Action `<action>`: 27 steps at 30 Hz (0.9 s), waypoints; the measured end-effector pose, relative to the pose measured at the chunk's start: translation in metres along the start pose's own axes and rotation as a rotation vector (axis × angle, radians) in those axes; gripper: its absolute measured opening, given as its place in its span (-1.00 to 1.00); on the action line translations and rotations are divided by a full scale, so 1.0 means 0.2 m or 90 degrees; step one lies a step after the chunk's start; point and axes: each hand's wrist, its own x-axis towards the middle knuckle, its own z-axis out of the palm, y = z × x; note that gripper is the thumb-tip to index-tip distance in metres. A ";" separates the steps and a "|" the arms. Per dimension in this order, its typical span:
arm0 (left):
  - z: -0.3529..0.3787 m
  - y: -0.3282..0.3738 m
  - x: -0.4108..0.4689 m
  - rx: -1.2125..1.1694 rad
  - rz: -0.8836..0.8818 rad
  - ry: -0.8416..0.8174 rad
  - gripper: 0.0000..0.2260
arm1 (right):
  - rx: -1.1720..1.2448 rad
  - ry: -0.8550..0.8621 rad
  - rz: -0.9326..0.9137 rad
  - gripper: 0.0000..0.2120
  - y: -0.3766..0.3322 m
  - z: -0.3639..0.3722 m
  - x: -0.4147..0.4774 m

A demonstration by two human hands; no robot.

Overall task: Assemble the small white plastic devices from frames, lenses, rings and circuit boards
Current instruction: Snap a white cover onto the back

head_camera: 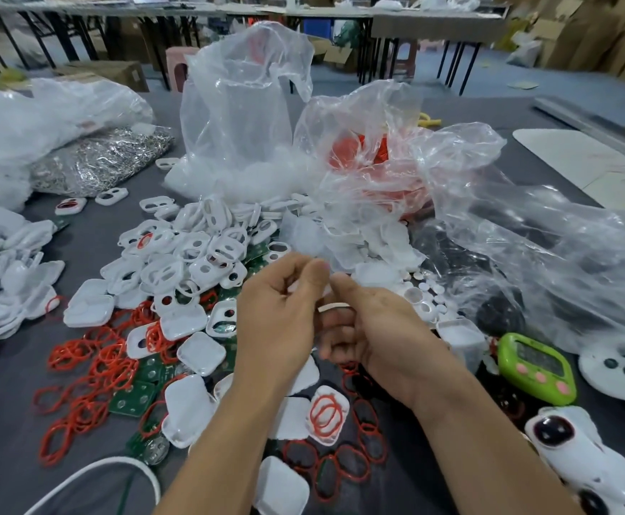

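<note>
Hands meet over the parts pile, fingers pinching one white piece (partly hidden).

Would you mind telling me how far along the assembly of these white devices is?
Done: a few finished-looking devices with dark lenses lie at lower right. In hand: the left hand and right hand pinch a small white part between them. Left: most of it, with heaps of white frames, red rings and green circuit boards still loose.

1 head view; looks forward and down, close over cluttered table; wide-angle
</note>
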 end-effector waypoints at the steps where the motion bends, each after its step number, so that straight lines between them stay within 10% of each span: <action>1: 0.00 0.00 0.01 -0.024 -0.007 -0.020 -0.78 | 0.046 -0.003 0.004 -0.64 0.00 0.00 0.00; 4: -0.04 -0.02 0.03 -0.036 -0.040 -0.070 -0.89 | 0.164 0.010 -0.025 -0.80 -0.02 -0.04 0.00; 9: -0.04 -0.02 0.03 -0.081 -0.090 -0.131 -0.51 | 0.005 0.133 -0.118 -0.69 0.00 -0.05 0.02; 20: -0.05 -0.01 0.03 -0.043 -0.127 -0.042 -0.75 | -0.221 0.220 -0.221 -0.96 0.02 -0.07 0.00; 27: -0.03 0.00 0.00 0.031 -0.126 -0.112 -0.71 | 0.002 0.274 -0.281 -0.87 -0.02 -0.10 0.01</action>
